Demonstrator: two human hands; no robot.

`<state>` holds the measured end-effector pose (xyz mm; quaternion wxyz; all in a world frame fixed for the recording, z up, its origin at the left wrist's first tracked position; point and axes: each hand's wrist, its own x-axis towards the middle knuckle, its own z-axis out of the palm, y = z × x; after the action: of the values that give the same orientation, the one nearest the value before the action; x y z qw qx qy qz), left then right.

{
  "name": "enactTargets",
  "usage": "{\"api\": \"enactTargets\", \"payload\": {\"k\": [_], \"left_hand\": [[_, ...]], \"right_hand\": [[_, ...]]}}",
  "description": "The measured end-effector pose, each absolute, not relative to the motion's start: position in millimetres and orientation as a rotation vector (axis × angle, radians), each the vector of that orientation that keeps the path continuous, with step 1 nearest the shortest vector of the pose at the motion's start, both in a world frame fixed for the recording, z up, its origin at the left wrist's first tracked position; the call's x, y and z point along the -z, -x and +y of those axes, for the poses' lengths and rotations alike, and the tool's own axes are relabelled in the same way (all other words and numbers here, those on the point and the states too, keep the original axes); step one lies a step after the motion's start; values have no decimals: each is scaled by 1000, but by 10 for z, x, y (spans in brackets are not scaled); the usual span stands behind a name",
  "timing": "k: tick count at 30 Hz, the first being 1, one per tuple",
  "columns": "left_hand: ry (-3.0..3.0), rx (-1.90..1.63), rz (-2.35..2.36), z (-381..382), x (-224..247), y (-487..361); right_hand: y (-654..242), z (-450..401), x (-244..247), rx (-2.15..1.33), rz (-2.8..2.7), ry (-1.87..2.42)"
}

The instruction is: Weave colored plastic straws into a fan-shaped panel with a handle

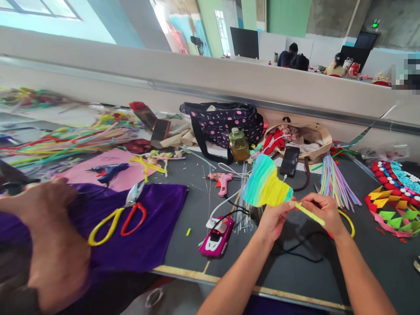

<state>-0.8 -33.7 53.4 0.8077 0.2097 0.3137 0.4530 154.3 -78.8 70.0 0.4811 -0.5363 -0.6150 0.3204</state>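
Yellow strip (pixel 311 214) aslant toward lower right

Craft workshop: glue guns (pixel 224 179), scissors (pixel 129 204)

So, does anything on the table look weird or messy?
A little: a tiny yellow-green scrap lies loose on the dark table, apart from the blue-and-yellow piece at the person's left hand. Also odd: the pink toy-like car has what looks like a white plug on top. I see nothing clearly spilled.

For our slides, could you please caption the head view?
Left hand grips a blue-yellow piece, right hand a yellow strip, above a cluttered table.
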Motion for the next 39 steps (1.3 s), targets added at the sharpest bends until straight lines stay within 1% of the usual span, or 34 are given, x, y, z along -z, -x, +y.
{"api": "enactTargets", "payload": {"k": [3,10,13,19,26,32,36,39], "left_hand": [[-413,-1019,684,-329,-518,-12],[-349,-1251,720,-299,-458,-89],[-374,-1360,732,-291,-454,-113],[-560,-1486,825,-297,-440,-121],[-722,-1445,931,-268,-351,-78],[-809,-1328,917,-245,-366,12],[-844,-1223,875,-242,-404,80],[-839,-1145,835,-241,-420,117]], "right_hand": [[-1403,-795,-594,-785,-1315,1292],[-1077,-786,-368,-616,-1086,1355],[-1004,-804,-337,-492,-1122,1424],[-1025,-844,-413,-240,-1385,1488],[-1152,-834,-513,33,-1708,1521],[-1378,-827,-663,145,-2026,1548],[-1518,-802,-775,86,-2129,1521],[-1581,-780,-825,-145,-2076,1484]]}}
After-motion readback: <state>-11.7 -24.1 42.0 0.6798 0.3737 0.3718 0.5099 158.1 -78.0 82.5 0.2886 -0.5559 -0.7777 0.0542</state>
